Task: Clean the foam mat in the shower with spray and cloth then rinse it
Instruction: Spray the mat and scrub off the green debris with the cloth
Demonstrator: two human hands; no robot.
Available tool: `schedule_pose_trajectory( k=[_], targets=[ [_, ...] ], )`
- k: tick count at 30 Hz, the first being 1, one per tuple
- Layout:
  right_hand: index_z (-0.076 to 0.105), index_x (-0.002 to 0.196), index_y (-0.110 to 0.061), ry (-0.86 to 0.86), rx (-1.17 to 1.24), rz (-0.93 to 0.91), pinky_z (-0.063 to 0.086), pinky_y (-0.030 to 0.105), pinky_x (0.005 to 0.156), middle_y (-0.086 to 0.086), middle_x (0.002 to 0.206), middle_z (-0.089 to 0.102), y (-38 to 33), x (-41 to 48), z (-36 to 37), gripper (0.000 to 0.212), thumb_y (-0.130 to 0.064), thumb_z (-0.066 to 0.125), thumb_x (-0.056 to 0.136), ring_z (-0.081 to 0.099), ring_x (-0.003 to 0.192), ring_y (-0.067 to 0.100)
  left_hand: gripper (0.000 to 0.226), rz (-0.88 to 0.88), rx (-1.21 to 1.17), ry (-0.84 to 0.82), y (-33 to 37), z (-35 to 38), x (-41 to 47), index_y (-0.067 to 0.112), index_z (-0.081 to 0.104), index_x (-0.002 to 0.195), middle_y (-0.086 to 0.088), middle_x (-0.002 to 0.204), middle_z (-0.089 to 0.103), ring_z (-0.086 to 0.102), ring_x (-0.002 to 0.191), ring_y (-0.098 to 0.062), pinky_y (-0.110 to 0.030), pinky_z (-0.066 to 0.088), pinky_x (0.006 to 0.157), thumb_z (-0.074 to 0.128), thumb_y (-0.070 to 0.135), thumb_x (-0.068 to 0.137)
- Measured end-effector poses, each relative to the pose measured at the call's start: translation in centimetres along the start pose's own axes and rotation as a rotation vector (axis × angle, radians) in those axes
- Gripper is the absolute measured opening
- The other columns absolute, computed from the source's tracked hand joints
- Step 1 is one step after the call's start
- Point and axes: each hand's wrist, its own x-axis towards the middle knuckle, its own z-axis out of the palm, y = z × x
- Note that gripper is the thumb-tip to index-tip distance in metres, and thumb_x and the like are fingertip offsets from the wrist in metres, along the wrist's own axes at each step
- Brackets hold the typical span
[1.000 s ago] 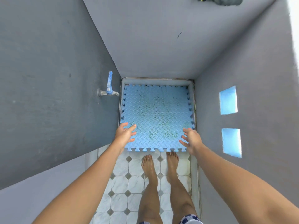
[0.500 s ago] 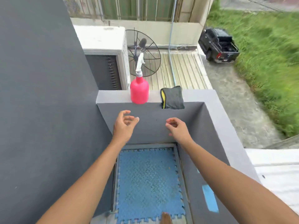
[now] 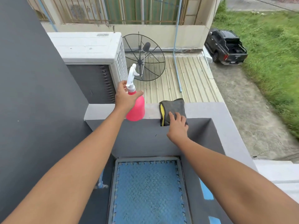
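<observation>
A pink spray bottle (image 3: 136, 109) with a white trigger head stands on the grey ledge (image 3: 103, 110) of the shower's back wall. My left hand (image 3: 125, 97) is wrapped around its neck, thumb across the front. A folded grey cloth (image 3: 175, 105) with a yellow side lies on the same ledge to the right, hanging slightly over the inner edge. My right hand (image 3: 178, 125) lies flat on the cloth's near part, fingers slightly apart; the cloth is not lifted. The blue foam mat (image 3: 148, 193) lies on the shower floor below, between my forearms.
Dark grey walls close in the shower on the left (image 3: 32, 110) and right (image 3: 213, 159). A blue tap (image 3: 101, 184) sticks out of the left wall low down. Beyond the ledge are an air-conditioner unit (image 3: 90, 52), a satellite dish (image 3: 144, 57) and a drop to a roof.
My view has lifted from the floor to the ledge. Both hands left the mat and rose; the left has closed around the bottle's neck and the right has landed on the cloth.
</observation>
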Motion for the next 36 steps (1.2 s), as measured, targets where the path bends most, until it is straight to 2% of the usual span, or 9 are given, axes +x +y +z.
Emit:
schedule_pose_trajectory(
  k=[4,7,13,17,20,24,28,33,36],
  targets=[
    [0.038,0.139,-0.023,0.231,-0.106,-0.066,0.04,0.041,0.085,0.007,0.131,0.042,1.6,2.4,1.0,0.073,-0.006,0.068,0.074,0.04,0.116,0.029,0.077,0.076,-0.146,0.033,0.5,0.6,2.4,0.019,0.047,0.146,0.002,0.13,0.055,0.065,0.103,-0.01,-0.036,0.059,0.091,0.087,0.028,0.081],
    [0.05,0.134,-0.023,0.255,-0.091,-0.136,0.037,0.042,0.087,0.004,0.122,0.049,2.8,3.8,0.7,0.054,-0.011,0.064,0.083,0.043,0.111,0.027,0.069,0.126,-0.195,0.028,0.7,0.8,2.6,0.019,0.045,0.152,0.01,0.118,0.057,0.066,0.076,0.007,-0.03,0.064,0.07,0.076,0.017,0.091],
    [0.065,0.109,-0.025,0.176,0.321,-0.106,0.032,0.043,0.094,-0.002,0.109,0.054,3.5,1.9,-0.3,0.021,-0.026,0.051,0.093,0.042,0.109,0.02,0.041,0.147,-0.231,-0.017,0.5,0.6,-2.7,0.018,0.066,0.127,0.005,0.114,0.066,0.061,0.079,-0.015,-0.026,0.053,0.053,0.059,0.042,0.094],
    [0.044,0.069,-0.027,0.183,0.662,-0.05,0.036,0.04,0.08,-0.007,0.084,0.049,2.7,-2.3,-1.6,0.024,-0.024,0.052,0.091,0.042,0.09,0.017,0.039,0.083,-0.237,-0.075,-0.4,-0.3,-7.7,0.008,0.073,0.114,-0.003,0.111,0.072,0.058,0.052,-0.023,-0.009,0.048,0.059,0.053,0.036,0.096],
    [0.045,0.072,-0.01,0.156,0.867,-0.012,0.035,0.036,0.066,-0.003,0.073,0.047,2.1,-5.9,-1.6,0.022,-0.02,0.053,0.09,0.041,0.071,0.017,0.036,0.047,-0.248,-0.136,-2.3,-1.3,-11.1,0.009,0.074,0.104,-0.006,0.104,0.071,0.057,0.056,-0.02,-0.018,0.05,0.067,0.052,0.037,0.096],
    [0.056,0.075,-0.014,0.096,0.988,0.032,0.037,0.029,0.062,-0.009,0.068,0.051,1.5,-10.6,0.5,0.016,-0.02,0.054,0.09,0.043,0.066,0.01,0.025,-0.081,-0.394,-0.212,-5.8,-1.9,-15.4,0.015,0.072,0.1,-0.002,0.11,0.07,0.07,0.08,-0.023,-0.042,0.06,0.067,0.056,0.033,0.091],
    [0.054,0.074,-0.012,0.021,1.033,0.149,0.035,0.031,0.063,-0.011,0.064,0.047,1.4,-14.5,5.5,0.019,-0.022,0.055,0.09,0.041,0.064,0.01,0.034,-0.147,-0.366,-0.22,-11.6,-2.2,-19.7,0.005,0.07,0.113,-0.003,0.127,0.07,0.069,0.048,-0.024,-0.041,0.057,0.053,0.056,0.025,0.09],
    [0.062,0.088,-0.002,-0.072,1.119,0.3,0.042,0.028,0.062,-0.002,0.076,0.055,2.2,-18.0,14.3,0.022,-0.023,0.057,0.092,0.047,0.069,0.011,0.036,-0.245,-0.24,-0.198,-21.7,-2.2,-25.2,0.002,0.071,0.118,0.001,0.114,0.076,0.057,0.031,-0.02,-0.026,0.046,0.04,0.058,0.021,0.091],
    [0.064,0.082,-0.012,-0.136,1.163,0.361,0.041,0.028,0.064,-0.005,0.071,0.058,3.4,-19.6,21.6,0.018,-0.025,0.058,0.094,0.05,0.066,0.012,0.038,-0.306,-0.117,-0.196,-29.6,-1.4,-28.6,-0.001,0.071,0.106,-0.023,0.101,0.074,0.057,0.032,-0.021,-0.033,0.048,0.046,0.063,0.032,0.089]
  ],
)
